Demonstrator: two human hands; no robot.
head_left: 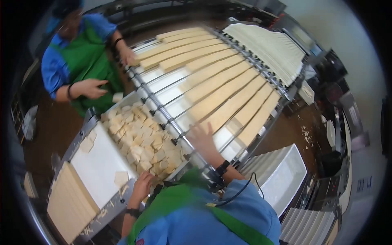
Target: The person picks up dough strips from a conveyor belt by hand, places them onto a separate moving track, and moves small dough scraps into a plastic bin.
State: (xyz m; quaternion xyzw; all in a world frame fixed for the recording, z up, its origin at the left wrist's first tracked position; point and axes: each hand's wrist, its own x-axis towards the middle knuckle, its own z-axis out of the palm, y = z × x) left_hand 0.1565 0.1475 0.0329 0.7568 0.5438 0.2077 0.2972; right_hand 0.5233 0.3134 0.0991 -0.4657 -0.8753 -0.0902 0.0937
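My right hand (202, 141), with a black band at the wrist, is spread open at the near ends of the long pale strips (228, 98) on the slatted conveyor. It looks slightly blurred. My left hand (142, 186) is at the near edge of a bin filled with pale cut pieces (141, 136). Its fingers are loosely bent and apart, and I see nothing held in them. Beside it, one flat pale piece (121, 178) lies on the white surface (102, 167).
A co-worker in a green apron (87, 53) stands across the bin, one hand at the strips, the other near a small piece. A stack of pale sheets (71, 202) is at lower left. White trays (281, 179) stand at right; a white sheet (265, 49) lies beyond.
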